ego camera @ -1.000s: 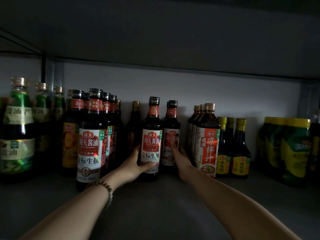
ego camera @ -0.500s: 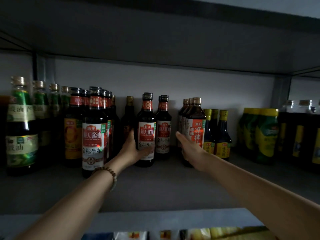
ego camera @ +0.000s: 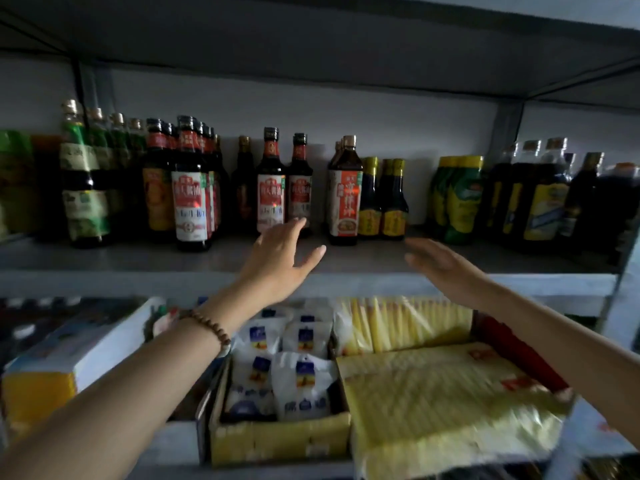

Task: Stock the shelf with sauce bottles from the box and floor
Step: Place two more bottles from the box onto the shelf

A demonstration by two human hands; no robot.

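Both hands, left hand (ego camera: 277, 261) and right hand (ego camera: 446, 268), hang open and empty; two sauce bottles (ego camera: 284, 188) stand shelved, more probably remain.

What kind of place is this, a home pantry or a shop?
Most likely a small grocery shop or its stockroom. A metal shelf carries many duplicate sauce bottles lined up by brand, and the tier below holds white packets and yellow packaged goods in bulk.
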